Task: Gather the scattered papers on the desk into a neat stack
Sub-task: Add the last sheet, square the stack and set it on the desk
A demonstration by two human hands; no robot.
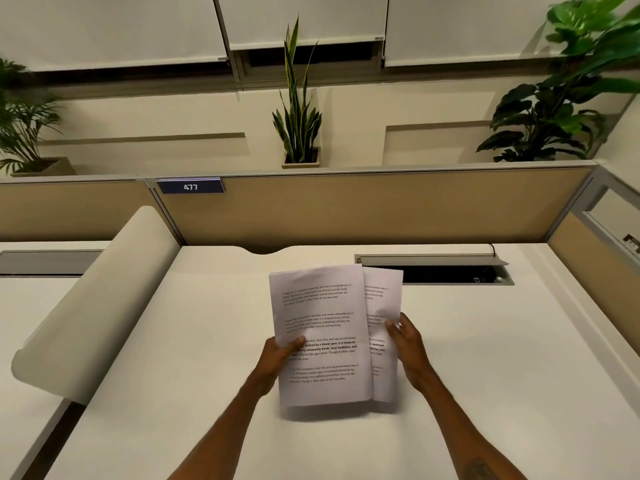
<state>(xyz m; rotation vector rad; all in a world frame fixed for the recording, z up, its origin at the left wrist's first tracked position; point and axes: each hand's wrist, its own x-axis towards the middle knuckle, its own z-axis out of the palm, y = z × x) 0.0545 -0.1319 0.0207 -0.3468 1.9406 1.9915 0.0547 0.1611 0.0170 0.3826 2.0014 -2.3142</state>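
I hold a bundle of printed white papers (320, 317) just above the white desk (173, 358), with their shadow under the lower edge. My left hand (278, 358) grips the front sheets at their left edge, thumb on the text. My right hand (407, 344) grips the papers at the right edge, where a rear sheet (384, 292) sticks out to the right, offset from the front ones. No loose papers show elsewhere on the desk.
An open cable hatch (446, 271) lies in the desk behind the papers at the right. A rounded white divider (100, 299) borders the desk at the left. A tan partition (346, 209) with a numbered tag stands behind, plants beyond it.
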